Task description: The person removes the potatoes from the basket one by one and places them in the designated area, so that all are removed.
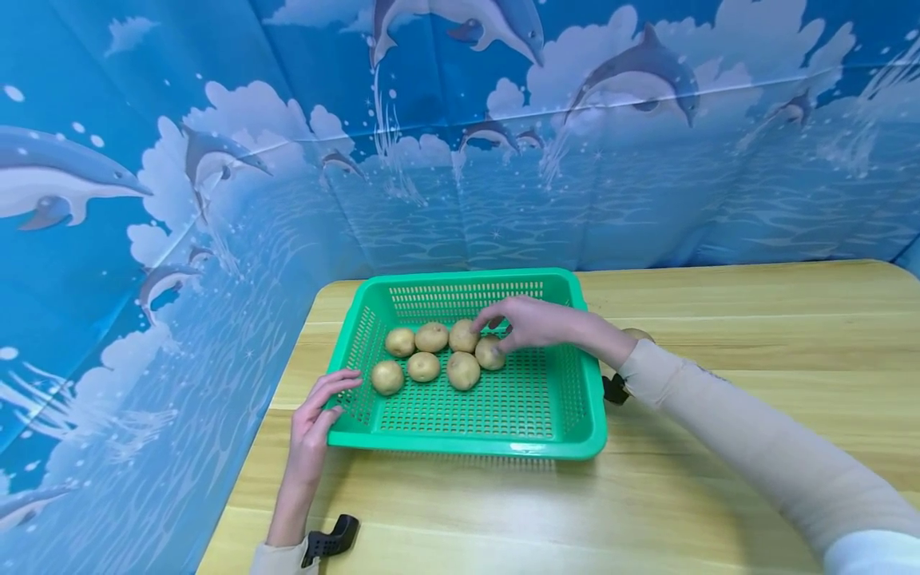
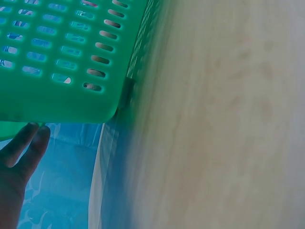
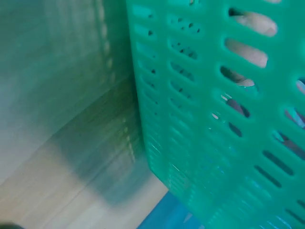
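A green plastic basket (image 1: 467,449) with slotted walls stands on the wooden table. Several potatoes (image 1: 424,367) lie grouped in its left and middle part. My right hand (image 1: 535,322) reaches in over the right rim. Its bent fingers and thumb are around the rightmost potato (image 1: 490,354), with the fingertips also close to the neighbouring potato (image 1: 463,336). On the left rim rests my left hand (image 1: 314,417), its fingers extended over the edge. The left wrist view shows two of the left hand's fingers (image 2: 35,148) against the rim. The right hand's grip is hidden behind the basket wall (image 3: 200,95) in the right wrist view.
Partly hidden behind the right forearm, another potato (image 1: 637,335) lies on the table (image 1: 776,319) right of the basket. A blue dolphin-print curtain (image 1: 474,200) hangs behind and to the left. Each wrist wears a black camera mount (image 1: 333,540).
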Motion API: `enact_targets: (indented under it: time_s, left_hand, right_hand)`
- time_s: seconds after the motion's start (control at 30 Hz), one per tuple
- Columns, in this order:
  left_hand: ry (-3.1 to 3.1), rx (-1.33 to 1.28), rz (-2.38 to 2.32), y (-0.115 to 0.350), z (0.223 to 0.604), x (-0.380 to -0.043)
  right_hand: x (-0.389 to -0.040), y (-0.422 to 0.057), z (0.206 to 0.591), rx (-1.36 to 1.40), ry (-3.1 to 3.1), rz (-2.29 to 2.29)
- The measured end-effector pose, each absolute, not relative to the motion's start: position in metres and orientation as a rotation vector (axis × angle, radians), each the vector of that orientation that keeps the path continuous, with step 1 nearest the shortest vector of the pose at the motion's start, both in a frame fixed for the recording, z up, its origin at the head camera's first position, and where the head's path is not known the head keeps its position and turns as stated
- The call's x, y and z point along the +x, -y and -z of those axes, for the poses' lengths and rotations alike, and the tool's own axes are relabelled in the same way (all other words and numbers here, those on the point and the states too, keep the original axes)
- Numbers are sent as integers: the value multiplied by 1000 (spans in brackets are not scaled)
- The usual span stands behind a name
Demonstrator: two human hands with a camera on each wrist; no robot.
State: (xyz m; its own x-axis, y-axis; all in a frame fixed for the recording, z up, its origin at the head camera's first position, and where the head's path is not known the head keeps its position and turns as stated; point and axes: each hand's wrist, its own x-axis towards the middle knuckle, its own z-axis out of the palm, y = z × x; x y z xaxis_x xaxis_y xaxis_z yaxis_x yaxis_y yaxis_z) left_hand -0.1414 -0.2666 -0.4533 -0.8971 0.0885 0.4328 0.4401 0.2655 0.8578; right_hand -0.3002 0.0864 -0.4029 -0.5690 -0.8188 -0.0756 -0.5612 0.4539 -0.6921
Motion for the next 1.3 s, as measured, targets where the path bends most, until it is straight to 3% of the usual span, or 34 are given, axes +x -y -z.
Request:
enact_targets:
  time_s: [0.87,1.3]
  left_hand:
    - [2237,-469,1665,266,454,-142]
    - [2237,-464,1660,264,454,-141]
  right_hand:
    - [-311,-82,412,-1004,-2036,837]
    - [-313,-84,410,-1059,-2012,840]
